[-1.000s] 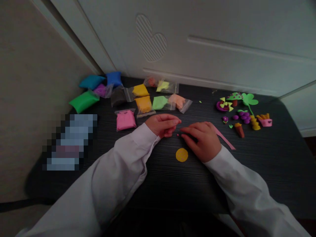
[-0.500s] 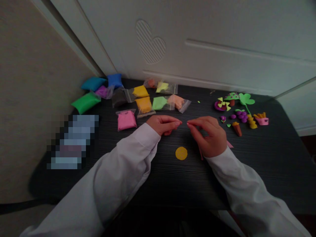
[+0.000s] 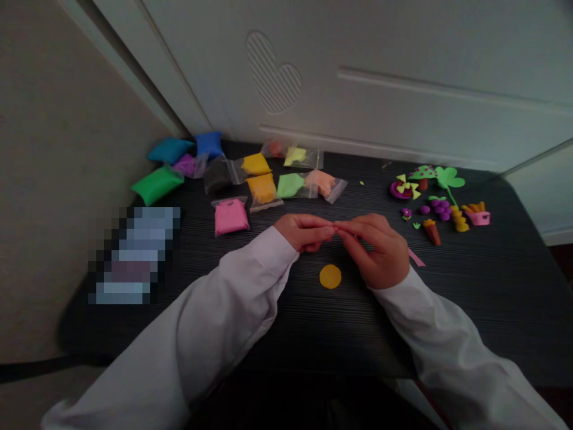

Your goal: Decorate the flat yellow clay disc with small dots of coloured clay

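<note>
A pale, greyish-white long sleeve (image 3: 224,298) of soft, plain cloth, faintly lavender in tint, covers the left arm, loose and roomy, with broad folds near the elbow. Its smooth cuff (image 3: 274,251) ends at the wrist of the bare left hand (image 3: 308,233). A matching greyish-white right sleeve (image 3: 452,334), rippled with soft creases along the forearm, stops just short of the bare right hand (image 3: 380,251).

One left hand (image 3: 303,232), one right hand (image 3: 385,254), one yellow disc (image 3: 330,276), one pink strip (image 3: 416,257), twelve coloured packets (image 3: 231,217) — plus one purple bowl (image 3: 394,191), one brown cone (image 3: 433,233), one pink basket (image 3: 480,218), one embossed heart (image 3: 274,77).
</note>
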The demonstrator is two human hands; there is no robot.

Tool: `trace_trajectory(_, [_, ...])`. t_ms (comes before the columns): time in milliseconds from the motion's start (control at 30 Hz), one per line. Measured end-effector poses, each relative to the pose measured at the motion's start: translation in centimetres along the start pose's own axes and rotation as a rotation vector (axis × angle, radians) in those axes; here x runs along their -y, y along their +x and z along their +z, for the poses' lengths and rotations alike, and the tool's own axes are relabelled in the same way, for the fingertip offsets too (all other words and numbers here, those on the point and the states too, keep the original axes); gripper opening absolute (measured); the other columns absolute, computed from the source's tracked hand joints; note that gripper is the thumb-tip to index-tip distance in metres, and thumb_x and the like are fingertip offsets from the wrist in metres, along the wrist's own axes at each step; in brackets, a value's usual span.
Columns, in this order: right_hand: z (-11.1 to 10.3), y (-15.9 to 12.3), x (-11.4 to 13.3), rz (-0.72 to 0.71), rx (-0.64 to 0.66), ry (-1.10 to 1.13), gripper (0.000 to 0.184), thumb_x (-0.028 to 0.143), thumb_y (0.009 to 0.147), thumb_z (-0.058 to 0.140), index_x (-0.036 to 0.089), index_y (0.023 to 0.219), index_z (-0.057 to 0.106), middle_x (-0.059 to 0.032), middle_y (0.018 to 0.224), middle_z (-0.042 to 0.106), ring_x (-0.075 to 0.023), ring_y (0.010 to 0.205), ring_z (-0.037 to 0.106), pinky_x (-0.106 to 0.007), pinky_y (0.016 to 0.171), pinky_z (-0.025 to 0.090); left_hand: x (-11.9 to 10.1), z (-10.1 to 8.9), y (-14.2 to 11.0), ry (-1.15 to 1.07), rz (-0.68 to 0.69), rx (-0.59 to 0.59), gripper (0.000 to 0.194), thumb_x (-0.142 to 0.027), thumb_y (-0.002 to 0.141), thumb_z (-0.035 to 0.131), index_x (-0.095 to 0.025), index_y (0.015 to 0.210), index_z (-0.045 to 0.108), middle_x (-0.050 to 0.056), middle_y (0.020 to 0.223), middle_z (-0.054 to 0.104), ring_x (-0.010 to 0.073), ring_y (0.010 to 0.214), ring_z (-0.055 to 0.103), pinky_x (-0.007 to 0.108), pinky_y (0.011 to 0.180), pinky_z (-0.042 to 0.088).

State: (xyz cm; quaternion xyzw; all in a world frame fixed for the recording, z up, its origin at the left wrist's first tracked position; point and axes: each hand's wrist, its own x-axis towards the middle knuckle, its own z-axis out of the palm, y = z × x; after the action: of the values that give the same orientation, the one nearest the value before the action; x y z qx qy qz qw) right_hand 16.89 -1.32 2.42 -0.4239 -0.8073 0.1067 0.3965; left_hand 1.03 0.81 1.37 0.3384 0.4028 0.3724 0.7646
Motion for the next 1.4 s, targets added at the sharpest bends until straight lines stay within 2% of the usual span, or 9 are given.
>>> trace_trajectory(100, [-0.14, 0.05, 0.46, 0.023, 0.047, 0.101, 0.026, 0.017, 0.074, 0.051, 0.022, 0.098, 0.058, -0.0017, 0.081, 0.061, -0.0122, 0.075, 0.054, -0.029, 0.069, 0.043, 0.22, 0.04, 0.04, -0.116, 0.002, 0.059, 0.018, -0.021, 0.048, 0.073, -0.012, 0.059, 0.062, -0.002, 0.047, 0.054, 0.0023, 0.038, 0.040, 0.016, 0.037, 0.023])
trace_trajectory(233, [-0.44, 0.09, 1.02, 0.028, 0.103, 0.178, 0.033, 0.016, 0.075, 0.048, 0.022, 0.108, 0.052, -0.0026, 0.083, 0.058, -0.0122, 0.077, 0.053, -0.028, 0.067, 0.044, 0.40, -0.01, 0.07, -0.189, -0.002, 0.107, 0.021, -0.019, 0.049, 0.072, -0.012, 0.068, 0.064, -0.002, 0.044, 0.052, 0.0033, 0.039, 0.041, 0.016, 0.038, 0.023])
trace_trajectory(467, [-0.08, -0.34, 0.76, -0.044, 0.190, -0.172, 0.046, 0.020, 0.076, 0.046, 0.020, 0.121, 0.040, -0.0070, 0.090, 0.054, -0.0178, 0.082, 0.048, -0.035, 0.071, 0.042, 0.10, 0.12, 0.09, -0.163, 0.085, -0.016, 0.021, -0.019, 0.051, 0.070, -0.012, 0.070, 0.063, -0.002, 0.050, 0.055, 0.0029, 0.041, 0.040, 0.017, 0.039, 0.024])
trace_trajectory(600, [-0.06, -0.37, 0.73, -0.018, 0.162, -0.164, 0.051, 0.021, 0.076, 0.046, 0.018, 0.125, 0.034, -0.0086, 0.095, 0.050, -0.0182, 0.086, 0.047, -0.035, 0.075, 0.043, -0.12, 0.03, 0.30, -0.079, 0.137, -0.087, 0.021, -0.022, 0.051, 0.070, -0.011, 0.066, 0.060, -0.004, 0.046, 0.051, 0.0028, 0.038, 0.039, 0.016, 0.037, 0.024])
trace_trajectory(833, [-0.60, -0.14, 0.87, 0.001, 0.075, -0.102, 0.040, 0.015, 0.074, 0.048, 0.017, 0.115, 0.045, -0.0069, 0.091, 0.050, -0.0147, 0.083, 0.048, -0.030, 0.074, 0.044, 0.04, -0.24, 0.53, -0.043, 0.179, -0.085, 0.026, -0.026, 0.048, 0.071, -0.012, 0.061, 0.054, -0.006, 0.043, 0.046, 0.0026, 0.036, 0.037, 0.016, 0.036, 0.022])
trace_trajectory(1000, [-0.59, -0.22, 0.68, -0.003, 0.049, -0.087, 0.037, 0.015, 0.074, 0.048, 0.017, 0.111, 0.048, -0.0068, 0.090, 0.052, -0.0145, 0.082, 0.050, -0.030, 0.072, 0.044, -0.13, 0.00, 0.27, 0.006, 0.171, -0.077, 0.023, -0.027, 0.051, 0.069, -0.011, 0.064, 0.058, -0.003, 0.050, 0.053, 0.0019, 0.037, 0.038, 0.017, 0.037, 0.022])
trace_trajectory(1400, [-0.54, -0.17, 0.50, -0.041, 0.021, -0.084, 0.031, 0.014, 0.073, 0.051, 0.017, 0.103, 0.054, -0.0055, 0.085, 0.052, -0.0130, 0.079, 0.050, -0.028, 0.069, 0.045, -0.02, 0.18, 0.13, 0.074, 0.140, -0.041, 0.022, -0.026, 0.054, 0.066, -0.012, 0.071, 0.063, -0.002, 0.054, 0.055, 0.0024, 0.041, 0.040, 0.018, 0.041, 0.027])
